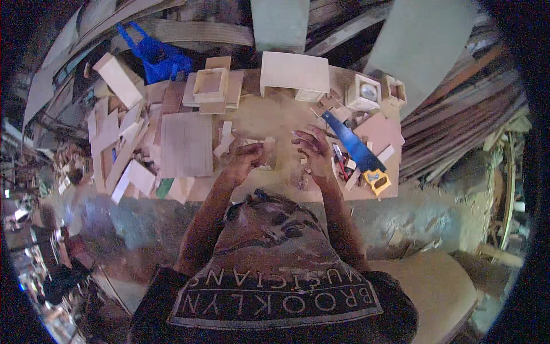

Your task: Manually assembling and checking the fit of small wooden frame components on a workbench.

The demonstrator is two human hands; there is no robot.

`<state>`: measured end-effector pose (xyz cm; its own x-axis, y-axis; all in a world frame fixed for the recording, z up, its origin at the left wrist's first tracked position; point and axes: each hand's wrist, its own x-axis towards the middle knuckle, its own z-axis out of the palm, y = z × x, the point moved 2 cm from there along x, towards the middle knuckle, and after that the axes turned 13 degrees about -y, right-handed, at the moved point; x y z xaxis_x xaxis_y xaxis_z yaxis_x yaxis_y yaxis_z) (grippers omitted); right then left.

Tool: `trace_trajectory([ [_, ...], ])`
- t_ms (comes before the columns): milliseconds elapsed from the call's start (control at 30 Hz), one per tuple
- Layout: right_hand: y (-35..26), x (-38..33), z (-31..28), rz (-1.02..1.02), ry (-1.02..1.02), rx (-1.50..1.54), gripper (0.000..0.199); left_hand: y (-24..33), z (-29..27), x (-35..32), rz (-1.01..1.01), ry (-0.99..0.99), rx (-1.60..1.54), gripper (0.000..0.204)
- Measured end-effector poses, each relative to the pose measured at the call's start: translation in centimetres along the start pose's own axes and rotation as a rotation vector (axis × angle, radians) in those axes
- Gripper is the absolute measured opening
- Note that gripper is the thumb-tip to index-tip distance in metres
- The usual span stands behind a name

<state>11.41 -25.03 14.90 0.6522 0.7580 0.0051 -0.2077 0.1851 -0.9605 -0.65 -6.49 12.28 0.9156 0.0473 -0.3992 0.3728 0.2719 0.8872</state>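
Note:
Over the middle of the workbench [275, 117], my left hand [245, 159] hovers with its fingers loosely bent and apart. Right by its fingertips is a small pale wooden piece [267, 159], partly covered by the hand. My right hand [314, 150] is to the right, fingers spread and curved, nothing visible in them. A gap separates the two hands. Beside my right hand lies a handsaw [354, 143] with a blue blade and a yellow handle. Red-handled pliers [342, 163] rest between that saw and my right wrist.
At the bench's far side stand a small wooden table-like piece [295, 69], a square wooden frame [210, 83] and a small box with a round opening [364, 93]. A flat board [187, 144] and several offcuts [117, 135] cover the left. A blue bag [157, 59] sits behind.

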Motion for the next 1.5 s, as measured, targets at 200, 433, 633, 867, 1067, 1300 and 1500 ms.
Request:
trace_trajectory([
  [200,3.7,-3.0,0.6,0.173,0.127,0.028,0.048,-1.1,-4.0,0.7,0.126,-0.066,0.658,0.037],
  [433,0.6,-0.8,6.2,-0.012,0.005,-0.976,0.065,0.4,-2.4,-0.2,0.338,-0.068,1.077,0.036],
  [633,2.1,-0.9,7.5,0.067,0.005,-0.967,0.063,1.0,-1.4,0.3,0.513,-0.159,1.168,0.050],
  [867,4.1,-1.8,7.8,0.109,0.097,-1.058,0.059,1.9,-1.4,0.9,0.560,-0.279,1.155,0.044],
  [1067,8.0,-1.7,5.4,-0.009,0.478,-0.963,0.054,-2.0,-5.9,5.6,0.466,-0.106,1.027,0.043],
  [1300,9.8,-0.4,6.7,0.178,0.569,-0.896,0.060,-2.7,-6.2,7.5,0.306,-0.163,1.052,0.027],
  [1500,10.5,0.1,7.5,0.137,0.563,-0.955,0.062,-5.5,-7.4,9.4,0.282,-0.160,1.170,0.018],
])
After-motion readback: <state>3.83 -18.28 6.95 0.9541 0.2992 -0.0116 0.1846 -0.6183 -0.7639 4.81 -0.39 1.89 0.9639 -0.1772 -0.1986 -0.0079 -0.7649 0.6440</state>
